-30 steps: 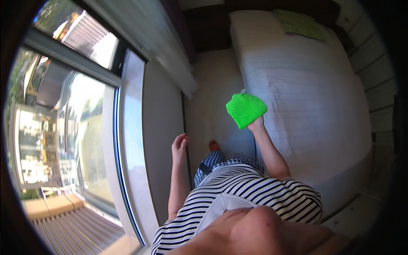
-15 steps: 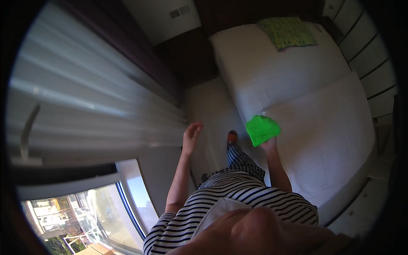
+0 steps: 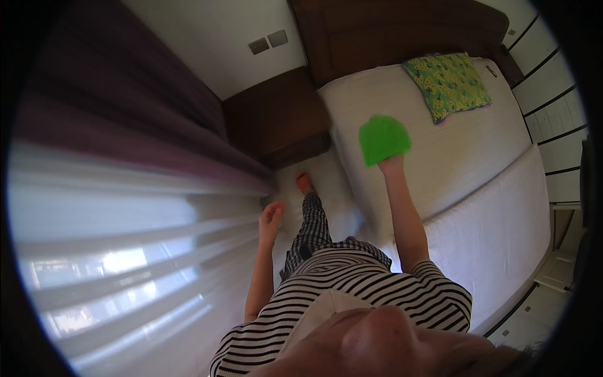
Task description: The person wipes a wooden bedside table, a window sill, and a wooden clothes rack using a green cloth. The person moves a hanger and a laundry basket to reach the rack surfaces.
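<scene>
A bright green cloth (image 3: 383, 139) is in my right hand (image 3: 392, 164), raised over the left side of the bed, near its edge. The cloth covers most of the fingers, and only the lower hand and wrist show; motion blurs its outline a little. My left hand (image 3: 270, 223) hangs beside the sheer white curtain, holding nothing that I can see. Its fingers are loosely bent and a little apart, with the tips smeared by motion. Under my right arm spreads the pale bed sheet (image 3: 352, 100).
A dark wooden nightstand (image 3: 270, 116) stands ahead, beside the brown headboard (image 3: 389, 31). On the bed lies a green and yellow patterned pillow (image 3: 449, 85). Purple curtain (image 3: 138, 107) and sheer white curtain (image 3: 125, 220) hang at left. My foot wears an orange slipper (image 3: 304, 182).
I have stepped forward toward the nightstand. My right hand has moved the green cloth farther out, up along the bed. The window at lower left is now behind the sheer curtain.
</scene>
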A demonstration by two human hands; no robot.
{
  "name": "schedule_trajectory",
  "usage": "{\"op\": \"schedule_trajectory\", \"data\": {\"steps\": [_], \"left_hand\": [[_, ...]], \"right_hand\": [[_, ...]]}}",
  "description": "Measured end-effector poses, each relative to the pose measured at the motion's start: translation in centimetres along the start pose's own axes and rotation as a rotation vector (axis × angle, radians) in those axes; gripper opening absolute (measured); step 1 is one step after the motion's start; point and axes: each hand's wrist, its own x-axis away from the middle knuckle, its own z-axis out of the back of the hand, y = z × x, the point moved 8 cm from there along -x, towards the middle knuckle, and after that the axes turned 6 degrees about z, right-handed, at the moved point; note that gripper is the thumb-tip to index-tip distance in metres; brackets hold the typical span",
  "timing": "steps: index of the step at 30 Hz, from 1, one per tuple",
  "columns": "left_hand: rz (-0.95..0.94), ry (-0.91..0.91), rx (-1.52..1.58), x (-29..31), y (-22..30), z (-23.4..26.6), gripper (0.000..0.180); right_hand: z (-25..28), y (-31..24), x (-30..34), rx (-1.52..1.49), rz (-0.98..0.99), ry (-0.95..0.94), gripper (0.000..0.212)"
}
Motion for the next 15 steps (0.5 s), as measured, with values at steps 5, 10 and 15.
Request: {"op": "schedule_trajectory", "data": {"steps": [5,10,15], "left_hand": [[-0.055,-0.109,-0.028,-14.3,8.9,1.3,0.024],[-0.115,-0.159,-0.033,-22.9,16.5,1.1,0.024],[-0.029,-0.214,-0.017,-29.3,17.4,-0.4,0.025]], "right_hand": [[-11.5,1.7,-15.8,0.005,0.159,-0.099,0.04],[-19.2,0.5,-29.8,0.149,0.413,-0.104,0.038],[-24.4,1.8,-44.2,0.363,0.595,-0.061,0.039]]}}
